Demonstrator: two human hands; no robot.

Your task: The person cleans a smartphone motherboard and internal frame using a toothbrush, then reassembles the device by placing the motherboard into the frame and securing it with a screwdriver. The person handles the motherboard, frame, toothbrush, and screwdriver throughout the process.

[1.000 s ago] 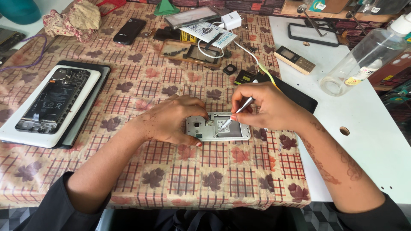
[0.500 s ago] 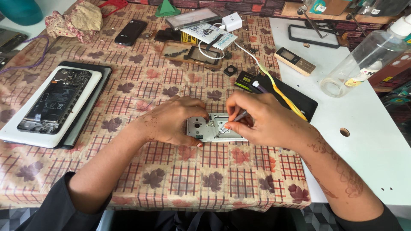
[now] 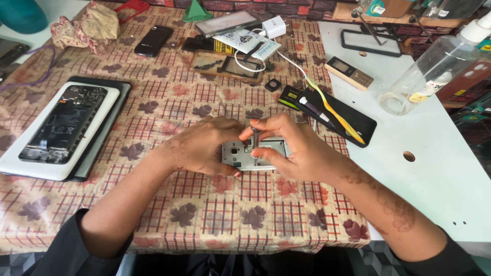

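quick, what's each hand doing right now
Left hand: closed on the left end of the grey phone frame, steadying it.
Right hand: pinching a thin screwdriver, tip down on the frame.

Grey phone chassis [image 3: 254,153] half hidden under hands; screwdriver tip unseen.

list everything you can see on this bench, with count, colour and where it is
small silver phone body: 1, silver-grey, centre, under both hands
thin metal screwdriver: 1, silver, upright over the phone body
opened smartphone on white pad: 1, black, left
black phone: 1, black, top left
white charger plug: 1, white, top centre
small bar phone: 1, beige-brown, upper right
black tray with tools: 1, black, right of centre
clear plastic bottle: 1, clear, far right
green cone: 1, green, top
leaf-patterned checked tablecloth: 1, red-brown, over the table
left hand: steadies the phone body
right hand: holds the screwdriver
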